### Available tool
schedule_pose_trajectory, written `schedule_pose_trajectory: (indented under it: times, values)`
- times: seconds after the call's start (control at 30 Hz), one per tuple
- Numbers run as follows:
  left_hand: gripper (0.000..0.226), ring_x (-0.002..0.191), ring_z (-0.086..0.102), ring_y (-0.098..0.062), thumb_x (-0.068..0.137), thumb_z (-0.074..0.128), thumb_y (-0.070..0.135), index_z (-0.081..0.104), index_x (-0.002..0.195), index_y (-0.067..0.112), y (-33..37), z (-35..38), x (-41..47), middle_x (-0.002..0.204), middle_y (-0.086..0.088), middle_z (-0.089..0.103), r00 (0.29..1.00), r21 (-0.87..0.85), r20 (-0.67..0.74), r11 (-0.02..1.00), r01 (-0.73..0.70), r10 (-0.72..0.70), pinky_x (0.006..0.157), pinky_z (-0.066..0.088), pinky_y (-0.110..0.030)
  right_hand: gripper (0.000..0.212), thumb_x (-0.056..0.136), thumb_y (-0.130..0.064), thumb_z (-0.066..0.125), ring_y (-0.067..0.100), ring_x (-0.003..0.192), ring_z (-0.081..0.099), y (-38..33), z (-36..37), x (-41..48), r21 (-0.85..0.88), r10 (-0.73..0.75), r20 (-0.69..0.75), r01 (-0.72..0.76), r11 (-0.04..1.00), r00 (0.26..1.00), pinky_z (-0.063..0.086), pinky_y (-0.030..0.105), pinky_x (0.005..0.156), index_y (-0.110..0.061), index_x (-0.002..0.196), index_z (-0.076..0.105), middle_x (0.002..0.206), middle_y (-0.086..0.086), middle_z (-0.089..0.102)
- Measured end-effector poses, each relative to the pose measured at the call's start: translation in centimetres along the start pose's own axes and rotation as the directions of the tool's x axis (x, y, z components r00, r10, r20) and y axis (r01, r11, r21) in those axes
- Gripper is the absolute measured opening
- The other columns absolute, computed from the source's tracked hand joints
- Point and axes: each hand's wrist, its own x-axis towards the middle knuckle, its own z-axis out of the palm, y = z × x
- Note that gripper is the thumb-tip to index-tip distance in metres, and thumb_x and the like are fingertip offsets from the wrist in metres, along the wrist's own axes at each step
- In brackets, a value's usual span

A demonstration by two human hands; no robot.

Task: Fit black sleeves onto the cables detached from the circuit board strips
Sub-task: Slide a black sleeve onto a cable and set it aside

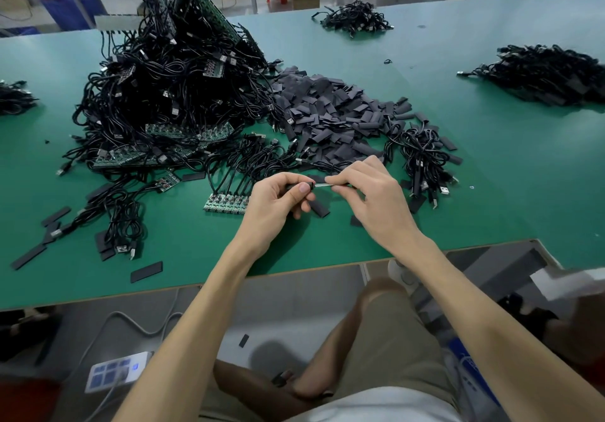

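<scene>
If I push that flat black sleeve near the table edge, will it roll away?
Probably not: the sleeve lies flat, so it would likely slide, not roll. It looks thin, so it is probably light and a bit bendy.

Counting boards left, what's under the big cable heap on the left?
Green circuit board strips show at the cable heap's base; cables cover anything deeper.

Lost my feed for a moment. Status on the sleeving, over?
Left hand pinching black sleeve. Right hand pinching cable end, tip at the sleeve's mouth. Nothing between them; spare sleeve on the mat below.
</scene>
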Motion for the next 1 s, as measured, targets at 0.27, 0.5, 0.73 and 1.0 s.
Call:
schedule_pose_trajectory:
  times: [0.27, 0.5, 0.73, 1.0]
  values:
    - [0.014, 0.066, 0.057, -0.016, 0.099, 0.058, 0.001, 0.067, 0.109, -0.003, 0.16, -0.28, -0.06, 0.081, -0.008, 0.069, 0.999, -0.089, 0.033, 0.996, 0.032, -0.029, 0.058, 0.047, -0.022, 0.011, 0.093, -0.01, 0.074, 0.023, 0.092, 0.055, 0.14, 0.15, -0.02, -0.007, 0.004, 0.011, -0.004, 1.0, 1.0, 0.049, 0.034, 0.083, -0.007, 0.103, 0.077, 0.092, -0.001, 0.07]
    - [0.016, 0.065, 0.06, -0.016, 0.099, 0.061, 0.001, 0.066, 0.11, -0.009, -0.03, 0.0, -0.09, 0.081, -0.012, 0.071, 1.0, 0.014, 0.005, 1.0, 0.018, -0.018, 0.058, 0.05, -0.024, 0.01, 0.092, -0.008, 0.074, 0.026, 0.085, 0.056, 0.09, 0.39, -0.33, -0.13, -0.111, -0.009, 0.109, 0.985, 0.994, 0.051, 0.035, 0.081, -0.005, 0.101, 0.076, 0.091, 0.001, 0.07]
    - [0.013, 0.061, 0.06, -0.014, 0.098, 0.062, 0.001, 0.067, 0.108, -0.006, -0.12, 0.09, -0.07, 0.078, -0.009, 0.071, 1.0, 0.098, -0.025, 0.995, 0.003, 0.0, 0.056, 0.05, -0.025, 0.01, 0.095, -0.01, 0.071, 0.028, 0.084, 0.058, -0.07, 0.46, -0.44, -0.194, -0.201, 0.003, 0.197, 0.961, 0.98, 0.054, 0.038, 0.081, -0.005, 0.103, 0.076, 0.091, 0.003, 0.07]
    - [0.011, 0.064, 0.063, -0.017, 0.098, 0.063, 0.005, 0.07, 0.106, 0.001, -0.03, 0.21, -0.15, 0.083, -0.012, 0.076, 0.997, 0.078, 0.072, 0.997, 0.01, -0.015, 0.054, 0.049, -0.024, 0.011, 0.093, -0.011, 0.074, 0.028, 0.082, 0.059, -0.24, 0.22, -0.54, -0.166, -0.171, 0.015, 0.171, 0.971, 0.985, 0.054, 0.038, 0.078, -0.005, 0.101, 0.076, 0.085, 0.004, 0.069]
